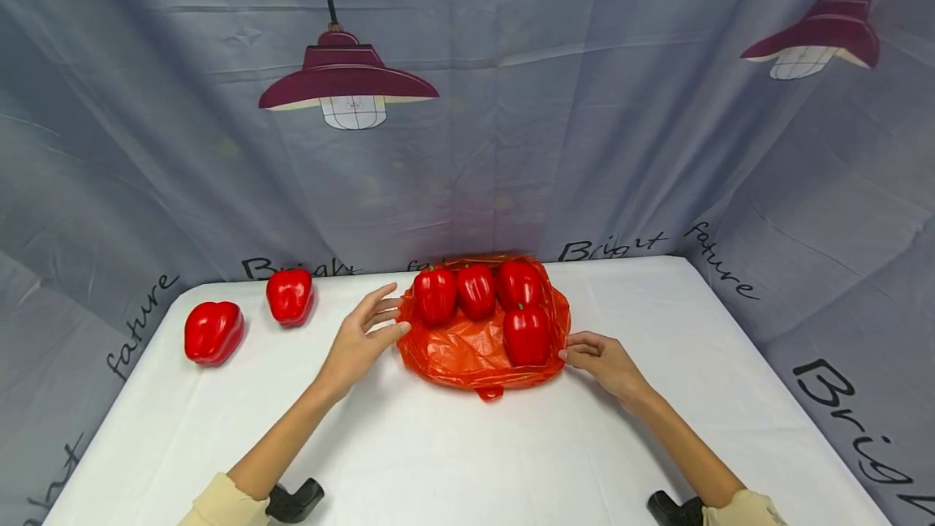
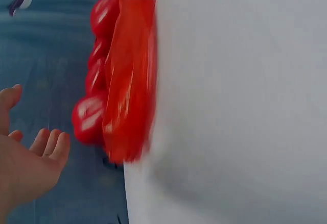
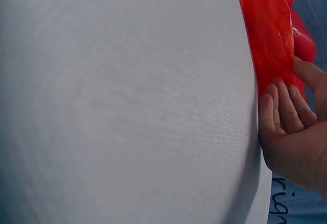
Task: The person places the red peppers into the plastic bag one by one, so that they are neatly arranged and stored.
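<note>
Touching a crinkled red-orange plastic bag [image 1: 460,355] on a white table [image 1: 475,461].
Lamp-printed grey fabric [image 1: 475,161] behind reads "Bright" and "fature"; the bag, holding four glossy red bell peppers [image 1: 434,296], hides part of one word. My right hand [image 1: 606,364] meets its rim, whether pinching I can't tell; my left hand [image 1: 359,349] spreads loosely beside it.

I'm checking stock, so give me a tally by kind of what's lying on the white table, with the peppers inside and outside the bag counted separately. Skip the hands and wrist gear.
Orange-red plastic bag: 1
Red peppers inside the bag: 4
Red peppers outside the bag: 2
Total: 7
</note>
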The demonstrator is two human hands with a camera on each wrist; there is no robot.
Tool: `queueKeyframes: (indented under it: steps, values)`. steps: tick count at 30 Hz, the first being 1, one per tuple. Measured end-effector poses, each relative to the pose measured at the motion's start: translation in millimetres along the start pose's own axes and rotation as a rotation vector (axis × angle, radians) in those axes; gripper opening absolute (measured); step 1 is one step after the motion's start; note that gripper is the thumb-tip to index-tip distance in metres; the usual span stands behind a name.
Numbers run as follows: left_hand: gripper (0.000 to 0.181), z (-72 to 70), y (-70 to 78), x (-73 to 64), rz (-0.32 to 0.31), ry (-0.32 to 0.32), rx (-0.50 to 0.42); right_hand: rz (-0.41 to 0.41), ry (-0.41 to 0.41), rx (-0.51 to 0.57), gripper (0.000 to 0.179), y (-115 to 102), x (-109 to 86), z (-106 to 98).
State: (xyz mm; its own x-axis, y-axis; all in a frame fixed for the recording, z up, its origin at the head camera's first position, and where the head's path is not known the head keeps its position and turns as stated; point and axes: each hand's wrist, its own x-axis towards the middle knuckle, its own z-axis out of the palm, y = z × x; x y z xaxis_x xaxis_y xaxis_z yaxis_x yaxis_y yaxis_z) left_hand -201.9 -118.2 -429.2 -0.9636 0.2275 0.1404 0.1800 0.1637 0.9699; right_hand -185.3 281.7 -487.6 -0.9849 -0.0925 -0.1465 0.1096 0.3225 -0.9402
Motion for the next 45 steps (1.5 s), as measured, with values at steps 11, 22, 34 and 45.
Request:
queueKeyframes:
  steps: [11,22,34,45]
  values:
    - [0.066,-88.9,-7.0,-27.8,-0.057,0.242,0.14,0.019,0.009,-0.013,0.039,-2.0,-3.0,1.9]
    - [0.062,-161.8,-13.4,-46.5,-0.139,0.495,0.357,0.029,0.02,-0.012,0.038,-0.8,-2.0,1.2]
    - [0.06,-209.6,-42.0,-49.0,-0.175,0.565,0.41,0.022,0.013,-0.006,0.037,-1.6,-1.1,0.8]
    - [0.076,-246.7,-65.6,-52.6,-0.334,0.362,0.322,0.001,0.008,-0.003,0.037,-2.9,-2.1,1.6]
